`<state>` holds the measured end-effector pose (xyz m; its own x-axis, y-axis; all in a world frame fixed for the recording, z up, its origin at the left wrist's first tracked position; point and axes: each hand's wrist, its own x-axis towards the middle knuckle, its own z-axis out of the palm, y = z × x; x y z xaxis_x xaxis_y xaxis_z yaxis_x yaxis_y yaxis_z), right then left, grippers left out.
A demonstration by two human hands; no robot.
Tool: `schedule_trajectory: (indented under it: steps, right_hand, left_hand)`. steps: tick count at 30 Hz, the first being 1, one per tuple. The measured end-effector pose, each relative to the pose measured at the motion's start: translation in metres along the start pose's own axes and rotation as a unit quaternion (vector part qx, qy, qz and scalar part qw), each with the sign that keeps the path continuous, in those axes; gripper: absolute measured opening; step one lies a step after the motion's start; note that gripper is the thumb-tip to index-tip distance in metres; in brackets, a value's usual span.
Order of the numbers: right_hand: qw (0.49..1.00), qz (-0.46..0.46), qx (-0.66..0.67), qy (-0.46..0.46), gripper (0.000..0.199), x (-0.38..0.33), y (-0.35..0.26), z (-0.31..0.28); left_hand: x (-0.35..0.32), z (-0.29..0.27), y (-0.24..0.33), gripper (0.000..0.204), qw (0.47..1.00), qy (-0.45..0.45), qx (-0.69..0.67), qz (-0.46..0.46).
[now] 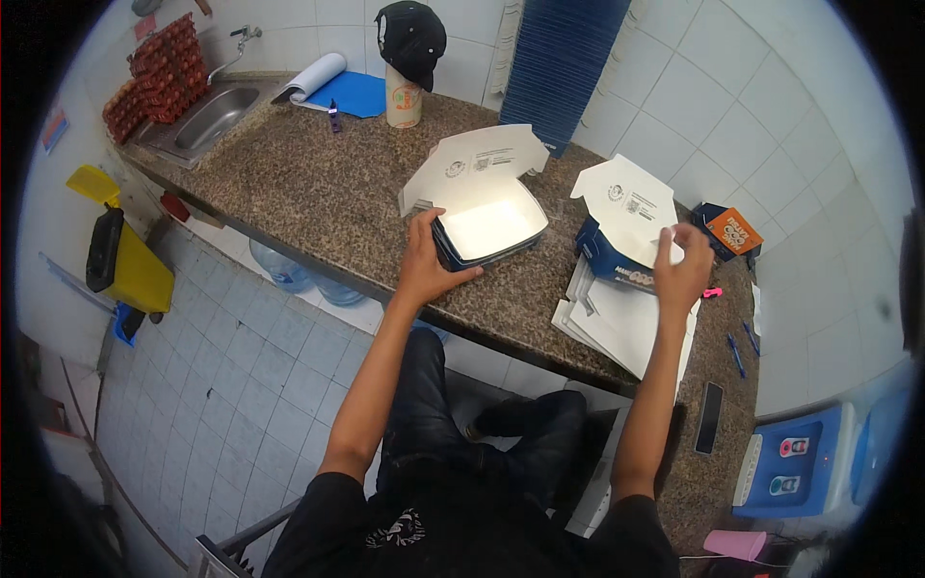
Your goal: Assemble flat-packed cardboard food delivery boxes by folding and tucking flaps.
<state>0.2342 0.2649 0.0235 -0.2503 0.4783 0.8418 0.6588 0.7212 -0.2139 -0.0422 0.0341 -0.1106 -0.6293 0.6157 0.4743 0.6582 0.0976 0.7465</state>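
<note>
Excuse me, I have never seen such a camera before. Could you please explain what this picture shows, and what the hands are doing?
There is no machine here: these are a person's bare hands. The single picture comes from a wide camera worn on the head, looking down, so straight edges look bent.

The left hand touches the near left corner of a white-lined open box. The right hand is at the right side of a second box, its lid also up; how firmly either hand grips, I cannot tell.

Both boxes are on a speckled counter; the second one sits over flat white cardboard sheets. Behind them stands a tall blue stack. A black cap sits on a pale cup, and blue pens lie to the right.
</note>
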Motion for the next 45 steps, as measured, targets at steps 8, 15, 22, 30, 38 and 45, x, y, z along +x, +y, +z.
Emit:
schedule_trajectory:
  steps: [8,15,22,30,38,45]
  right_hand:
    - [0.904,0.118,0.026,-0.411,0.052,-0.007,0.153,0.091]
    - [0.895,-0.014,0.214,-0.392,0.039,0.034,0.002,0.089]
    - [0.866,-0.134,0.192,-0.441,0.040,0.028,-0.122,0.158]
    - [0.904,-0.106,0.008,-0.413,0.029,0.024,-0.118,0.162]
    - [0.949,-0.204,0.072,-0.228,0.043,0.001,-0.138,0.129]
    - [0.824,-0.203,0.271,-0.454,0.023,-0.052,-0.161,0.063]
  left_hand:
    - [-0.024,-0.005,0.012,0.074,0.987,0.120,-0.042,0.094]
    - [0.000,-0.033,0.003,0.039,0.980,-0.015,0.025,0.197]
    - [-0.002,-0.034,0.015,0.031,0.978,0.019,-0.010,0.209]
    - [0.002,-0.033,0.019,0.028,0.977,0.041,-0.045,0.206]
    - [0.007,-0.026,0.013,0.026,0.982,0.015,-0.056,0.181]
    - [0.005,-0.017,0.012,0.026,0.971,0.067,-0.009,0.228]
